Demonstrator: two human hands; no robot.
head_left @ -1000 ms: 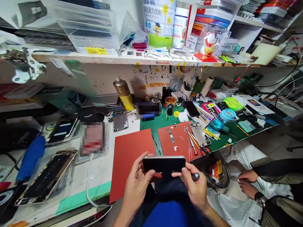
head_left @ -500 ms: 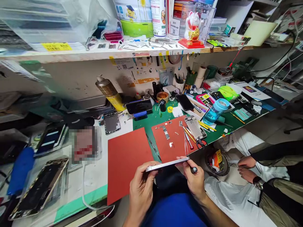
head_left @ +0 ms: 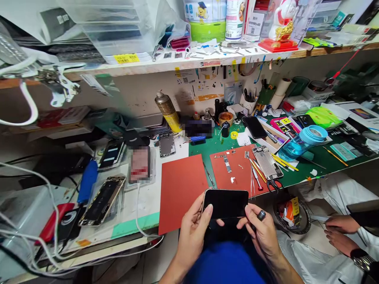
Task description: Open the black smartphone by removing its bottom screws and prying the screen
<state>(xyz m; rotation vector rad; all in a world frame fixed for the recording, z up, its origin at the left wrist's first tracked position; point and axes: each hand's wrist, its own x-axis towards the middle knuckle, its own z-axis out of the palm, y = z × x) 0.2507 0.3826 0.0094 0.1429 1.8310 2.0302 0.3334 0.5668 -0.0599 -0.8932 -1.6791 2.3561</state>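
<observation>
A phone [head_left: 226, 204] with a dark screen facing me is held level in front of my lap, just off the bench edge. My left hand [head_left: 194, 225] grips its left end, thumb on the front. At the right end, the thumb of my right hand [head_left: 262, 228] presses the corner. A dark-tipped tool handle [head_left: 261, 215] pokes out of the right hand. Beyond the phone lie two red mats; the right mat [head_left: 219, 173] bears a small circuit board [head_left: 227, 163], screws and tweezers, and the left mat [head_left: 183, 189] is bare.
An opened phone housing [head_left: 268, 162], scissors [head_left: 274, 185] and a blue bottle [head_left: 302, 142] stand to the right. Phones and cables cover the left. A shelf [head_left: 207, 63] runs above. Another person's hands [head_left: 340, 230] rest at the right, near a waste bin [head_left: 291, 217].
The phone has turned from edge-on to showing its dark screen. The view has swung left, so the bench items appear further right.
</observation>
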